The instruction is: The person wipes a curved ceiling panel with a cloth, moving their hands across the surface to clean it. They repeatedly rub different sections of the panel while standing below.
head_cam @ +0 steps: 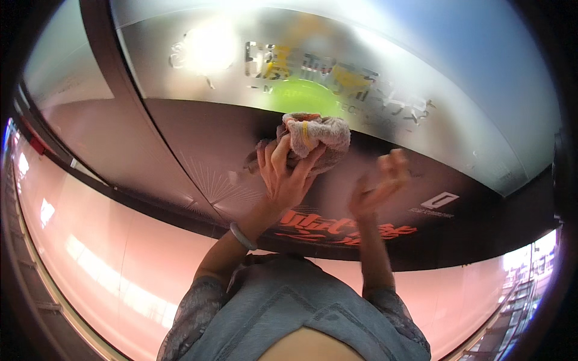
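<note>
My left hand (286, 173) grips a folded grey-white terry cloth (323, 135) with a yellow stripe and some orange on it. The cloth lies against or just before a dark panel (388, 243), close to the lower edge of a frosted glass pane (180, 85); whether it touches is hard to tell. A pale bangle (243, 236) sits on my left wrist. To the right of the cloth, my right hand (381, 182) is raised before the panel, blurred, with its fingers partly bent and no object visible in it.
Cut-out lettering (311, 70) and a blurred green shape (305, 97) show on the glass. The dark panel bears red characters (347, 228), a white emblem (440, 200) and fine radiating lines (226, 185). A dark vertical frame (101, 49) divides the panes at left. Glossy pinkish surfaces (113, 257) lie below.
</note>
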Tool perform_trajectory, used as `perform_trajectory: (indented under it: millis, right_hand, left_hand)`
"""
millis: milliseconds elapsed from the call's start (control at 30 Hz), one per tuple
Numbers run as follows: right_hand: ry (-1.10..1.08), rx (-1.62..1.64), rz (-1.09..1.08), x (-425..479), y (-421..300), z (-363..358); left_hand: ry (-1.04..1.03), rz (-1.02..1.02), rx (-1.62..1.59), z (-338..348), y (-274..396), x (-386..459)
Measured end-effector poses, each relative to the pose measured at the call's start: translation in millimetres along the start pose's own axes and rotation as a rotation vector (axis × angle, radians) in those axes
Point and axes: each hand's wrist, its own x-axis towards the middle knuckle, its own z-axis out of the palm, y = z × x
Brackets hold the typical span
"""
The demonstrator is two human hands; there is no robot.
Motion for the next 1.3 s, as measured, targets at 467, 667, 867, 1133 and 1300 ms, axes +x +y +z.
perform_trajectory:
  millis: [467,667,867,1133,1300]
  right_hand:
    - [-0.153,0.407,0.437,6.4,-123.2,32.3]
    - [0.119,0.170,0.105,-8.4,-100.8,60.6]
    - [0.275,0.049,0.394,-16.2,7.1,-5.5]
    - [0.237,-0.058,0.565,-13.5,13.6,-9.1]
    - [-0.019,-0.100,0.128,-14.5,-6.2,-6.9]
  left_hand:
    - [-0.314,-0.282,-1.123,-56.9,-32.4,29.2]
    - [-0.273,-0.321,-0.811,-50.2,-38.8,18.0]
    - [-0.142,-0.064,-0.314,-68.4,-54.9,6.3]
    - [-0.025,0.031,-0.348,-40.0,-41.9,4.7]
    - [-0.185,0.350,-0.290,-8.4,4.9,18.8]
